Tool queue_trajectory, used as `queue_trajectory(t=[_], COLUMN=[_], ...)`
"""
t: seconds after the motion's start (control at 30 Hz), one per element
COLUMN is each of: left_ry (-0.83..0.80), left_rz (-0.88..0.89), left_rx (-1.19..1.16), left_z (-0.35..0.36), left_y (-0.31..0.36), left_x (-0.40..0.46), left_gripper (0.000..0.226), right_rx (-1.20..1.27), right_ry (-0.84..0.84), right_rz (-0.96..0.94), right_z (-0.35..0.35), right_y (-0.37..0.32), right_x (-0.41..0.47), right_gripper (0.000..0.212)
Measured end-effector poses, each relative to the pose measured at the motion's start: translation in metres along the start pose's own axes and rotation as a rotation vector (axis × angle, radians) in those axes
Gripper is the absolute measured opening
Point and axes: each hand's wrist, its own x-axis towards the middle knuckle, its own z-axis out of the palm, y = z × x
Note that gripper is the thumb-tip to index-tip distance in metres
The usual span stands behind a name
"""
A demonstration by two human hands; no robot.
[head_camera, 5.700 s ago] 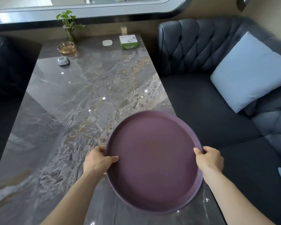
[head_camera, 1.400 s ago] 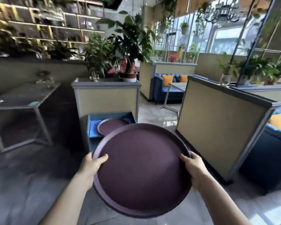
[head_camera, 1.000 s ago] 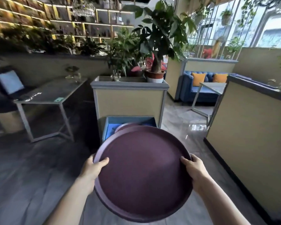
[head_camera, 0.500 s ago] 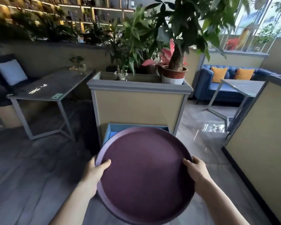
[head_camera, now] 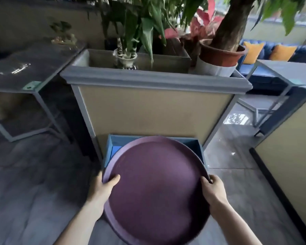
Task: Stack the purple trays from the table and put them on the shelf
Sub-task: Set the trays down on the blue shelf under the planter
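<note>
A round purple tray point(head_camera: 155, 188) hangs level in front of me, held at both sides. My left hand point(head_camera: 102, 187) grips its left rim with the thumb over the edge. My right hand point(head_camera: 214, 189) grips the right rim the same way. Just beyond the tray's far edge is a low blue shelf box point(head_camera: 113, 147) set against the foot of a beige planter partition point(head_camera: 154, 110). The tray covers most of the box's inside, so whatever lies in it is hidden.
The partition's grey ledge point(head_camera: 155, 80) carries potted plants, among them a red-brown pot point(head_camera: 221, 55). A marble table point(head_camera: 30, 68) stands left, another table point(head_camera: 288, 69) and a blue sofa with orange cushions right. A second beige partition point(head_camera: 293, 144) lines the right side.
I have walked from the marble table across the room with the tray in both hands. Over the last second the planter and blue shelf box came much closer; the tray in the box became hidden.
</note>
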Motion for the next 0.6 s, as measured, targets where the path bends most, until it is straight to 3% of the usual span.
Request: queue_trajectory(t=[0.13,0.23,0.27,0.6], left_ry=[0.098,0.143,0.148,0.185], left_rz=[-0.059,-0.147,-0.166,-0.198], left_rx=[0.142,0.215,0.217,0.473], left_z=[0.028,0.042,0.046,0.067], left_y=[-0.011,-0.028,-0.033,-0.065], left_x=[0.04,0.071,0.081,0.135], left_gripper=[0.046,0.086,0.087,0.073], right_rx=[-0.069,-0.12,-0.136,-0.401], right_ry=[0.069,0.065,0.057,0.055], right_rz=[0.007,0.01,0.01,-0.009], right_z=[0.026,0.045,0.05,0.082], right_y=[-0.003,-0.001,-0.001,-0.002], right_x=[0.037,0.063,0.071,0.129], right_gripper=[0.021,0.021,0.02,0.026])
